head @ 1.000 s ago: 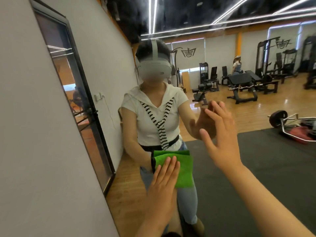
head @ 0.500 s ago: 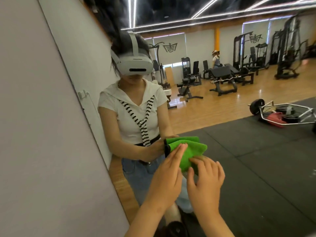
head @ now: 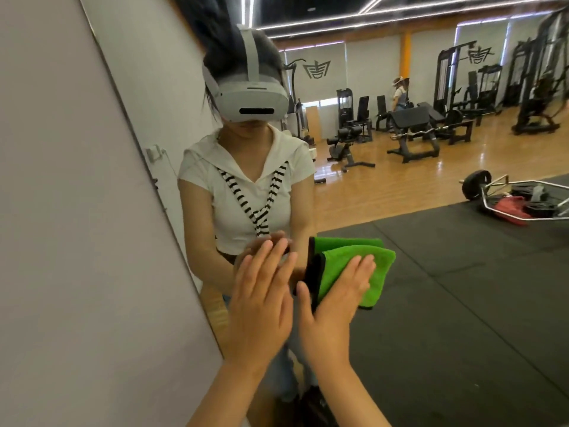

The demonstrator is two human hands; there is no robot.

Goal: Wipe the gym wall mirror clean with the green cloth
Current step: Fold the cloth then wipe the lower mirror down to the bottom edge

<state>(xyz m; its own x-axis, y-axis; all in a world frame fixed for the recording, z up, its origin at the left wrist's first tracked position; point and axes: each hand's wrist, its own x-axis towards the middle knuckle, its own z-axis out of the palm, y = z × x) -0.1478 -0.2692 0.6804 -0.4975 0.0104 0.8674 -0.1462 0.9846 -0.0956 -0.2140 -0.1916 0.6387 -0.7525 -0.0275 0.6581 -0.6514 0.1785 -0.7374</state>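
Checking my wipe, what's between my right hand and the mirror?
The cloth lies there, pressed flat against the mirror under the right hand; the head view shows it.

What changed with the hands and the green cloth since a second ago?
The folded green cloth swapped hands. The left hand, which pressed it to the wall mirror before, slid off to the left and now lies flat on bare glass. The right hand came down from higher up and now presses the cloth. Unchanged: cloth against the mirror, both hands flat.
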